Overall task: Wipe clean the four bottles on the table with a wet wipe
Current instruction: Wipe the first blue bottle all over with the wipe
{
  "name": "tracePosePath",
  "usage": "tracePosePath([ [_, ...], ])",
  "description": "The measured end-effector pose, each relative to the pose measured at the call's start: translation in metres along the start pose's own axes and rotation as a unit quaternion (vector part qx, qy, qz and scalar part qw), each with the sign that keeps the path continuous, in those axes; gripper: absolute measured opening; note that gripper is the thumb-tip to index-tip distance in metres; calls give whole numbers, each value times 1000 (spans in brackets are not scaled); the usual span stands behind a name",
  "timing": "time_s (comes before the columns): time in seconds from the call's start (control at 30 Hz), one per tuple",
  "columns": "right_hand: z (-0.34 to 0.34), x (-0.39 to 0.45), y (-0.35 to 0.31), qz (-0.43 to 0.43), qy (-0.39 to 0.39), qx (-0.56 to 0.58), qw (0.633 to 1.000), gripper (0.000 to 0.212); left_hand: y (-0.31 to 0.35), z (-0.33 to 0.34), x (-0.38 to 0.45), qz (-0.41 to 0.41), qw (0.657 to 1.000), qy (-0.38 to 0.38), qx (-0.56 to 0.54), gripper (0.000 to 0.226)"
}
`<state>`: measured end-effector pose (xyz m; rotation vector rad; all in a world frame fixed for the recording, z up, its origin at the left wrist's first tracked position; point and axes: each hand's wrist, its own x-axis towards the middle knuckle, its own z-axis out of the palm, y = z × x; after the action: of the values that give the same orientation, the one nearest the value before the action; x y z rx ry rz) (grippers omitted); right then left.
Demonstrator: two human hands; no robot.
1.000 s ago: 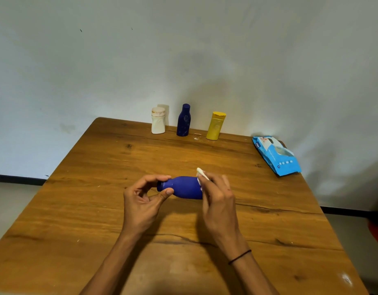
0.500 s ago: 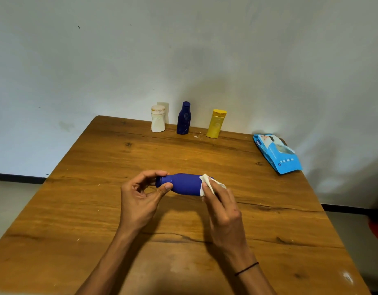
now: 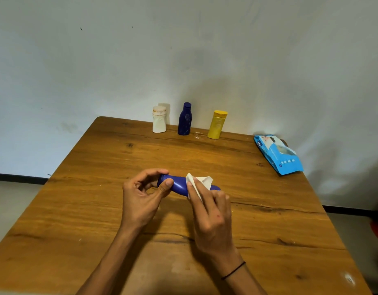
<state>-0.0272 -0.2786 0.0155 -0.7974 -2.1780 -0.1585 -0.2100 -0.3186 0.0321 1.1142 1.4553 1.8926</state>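
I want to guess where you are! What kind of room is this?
Probably a plain room in a home, though I can't be sure. There's a bare wooden table pushed against a blank white wall, with toiletry-style bottles and a pack of wet wipes on it.

Both bare forearms reach forward side by side, the left hand (image 3: pixel 143 198) curled with thumb and fingertips pinching the blue bottle (image 3: pixel 177 185), the right hand (image 3: pixel 209 211), a dark band at its wrist, pressing a wipe (image 3: pixel 197 183) onto it.
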Motion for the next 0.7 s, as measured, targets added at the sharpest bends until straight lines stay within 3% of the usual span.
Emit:
tracePosePath([
  [0.1, 5, 5, 9, 17, 22, -6, 1000, 45, 1, 3, 2, -53, 998, 7, -31, 27],
  [0.27, 6, 14, 23, 35, -83, 80, 993, 42, 0, 7, 13, -92, 994, 13, -50, 27],
  [0.37, 6, 19, 23, 96, -94, 157, 978, 34, 0, 16, 19, -86, 995, 17, -48, 28],
  [0.47, 15, 20, 22, 220, -55, 278, 933, 22, -7, 20, 23, -63, 996, -46, -45, 37],
  [0.6, 23, 24, 15, 375, -16, 425, 824, 21, -19, 31, 6, -110, 985, -120, -57, 39],
  [0.7, 26, 23, 10, 403, -1, 441, 802, 24, -19, 40, -9, -152, 977, -109, -99, 35],
])
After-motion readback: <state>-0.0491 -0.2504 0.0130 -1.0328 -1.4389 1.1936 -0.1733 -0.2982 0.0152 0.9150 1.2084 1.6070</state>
